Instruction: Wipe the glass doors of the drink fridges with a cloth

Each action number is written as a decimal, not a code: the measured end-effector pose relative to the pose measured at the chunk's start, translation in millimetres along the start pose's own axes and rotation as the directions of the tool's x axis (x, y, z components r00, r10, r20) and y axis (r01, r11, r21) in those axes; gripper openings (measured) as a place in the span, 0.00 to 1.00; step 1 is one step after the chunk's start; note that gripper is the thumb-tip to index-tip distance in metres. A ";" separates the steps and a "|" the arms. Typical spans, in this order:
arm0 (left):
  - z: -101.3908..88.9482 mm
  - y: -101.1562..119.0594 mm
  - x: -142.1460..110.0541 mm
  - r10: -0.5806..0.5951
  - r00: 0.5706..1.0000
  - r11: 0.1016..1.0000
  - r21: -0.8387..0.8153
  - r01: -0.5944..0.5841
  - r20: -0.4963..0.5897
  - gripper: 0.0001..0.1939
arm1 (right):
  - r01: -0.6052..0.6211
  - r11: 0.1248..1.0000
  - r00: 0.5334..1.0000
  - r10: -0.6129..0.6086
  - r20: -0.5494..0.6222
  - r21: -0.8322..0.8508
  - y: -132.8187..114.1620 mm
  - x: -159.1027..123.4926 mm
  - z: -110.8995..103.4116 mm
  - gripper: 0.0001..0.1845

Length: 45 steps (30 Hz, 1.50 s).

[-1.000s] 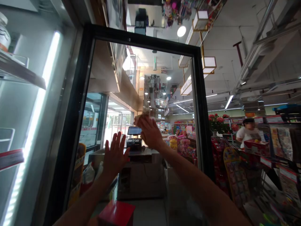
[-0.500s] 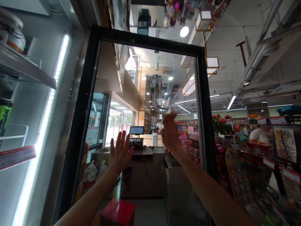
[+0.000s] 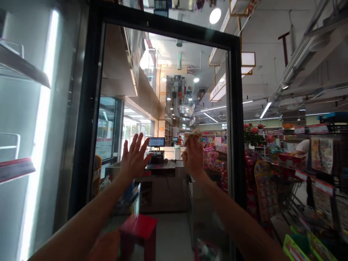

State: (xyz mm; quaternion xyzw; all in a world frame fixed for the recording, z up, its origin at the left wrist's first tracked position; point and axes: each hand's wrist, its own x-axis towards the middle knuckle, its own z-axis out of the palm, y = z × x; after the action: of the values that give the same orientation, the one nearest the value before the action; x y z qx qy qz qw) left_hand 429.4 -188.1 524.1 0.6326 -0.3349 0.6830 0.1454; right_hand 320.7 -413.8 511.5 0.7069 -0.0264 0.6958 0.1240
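A glass door with a black frame (image 3: 236, 119) stands in front of me, swung out from a lit cabinet. My left hand (image 3: 133, 157) is raised with its fingers spread, its palm toward the pane; it looks laid flat on the glass, and nothing is in it. Across from it, my right hand (image 3: 194, 157) is closed around a pale, crumpled cloth (image 3: 193, 134) held up at the pane. Only the cloth's upper part shows above the fingers, and the rest is hidden behind the hand.
At left are the cabinet's shelf (image 3: 20, 70) and a bright light strip (image 3: 45, 108). Through the glass appear a counter with a monitor (image 3: 156, 142) and a red stool (image 3: 139, 226). Goods racks (image 3: 266, 188) and a person's white sleeve (image 3: 303, 146) are at right.
The right hand with the cloth has moved slightly lower against the door and turned more upright. My left hand stays spread. The view has shifted, and the door frame appears higher.
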 end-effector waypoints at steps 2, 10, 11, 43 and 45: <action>-0.4 -0.1 -0.5 -0.008 1.000 0.999 -0.031 0.008 0.006 0.30 | 0.254 0.964 0.960 -0.261 0.098 0.082 -34.9 -31.3 6.9 0.29; -0.8 -0.3 -0.3 0.002 1.000 1.000 -0.005 -0.002 0.001 0.30 | -0.158 0.984 0.983 0.149 -0.105 -0.077 80.2 -54.0 -24.6 0.31; -0.9 0.2 -0.5 -0.001 1.000 1.000 -0.007 0.001 0.003 0.30 | -0.215 0.973 0.967 0.199 -0.160 -0.087 83.8 -50.9 -26.3 0.31; -10.0 -0.8 0.0 0.009 1.000 0.999 -0.037 -0.009 -0.007 0.29 | -0.200 0.976 0.972 0.188 -0.140 -0.082 44.2 -9.4 -32.4 0.28; -10.5 -0.7 -0.1 0.006 1.000 0.999 -0.046 -0.006 -0.003 0.29 | -0.330 0.936 0.936 0.307 -0.171 -0.124 50.6 -13.2 -32.1 0.28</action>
State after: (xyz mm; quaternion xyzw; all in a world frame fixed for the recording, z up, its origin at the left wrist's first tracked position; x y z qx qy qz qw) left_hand 421.9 -180.7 524.4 0.6273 -0.3524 0.6762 0.1584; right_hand 278.4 -457.7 505.5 0.6280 -0.1839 0.7534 0.0641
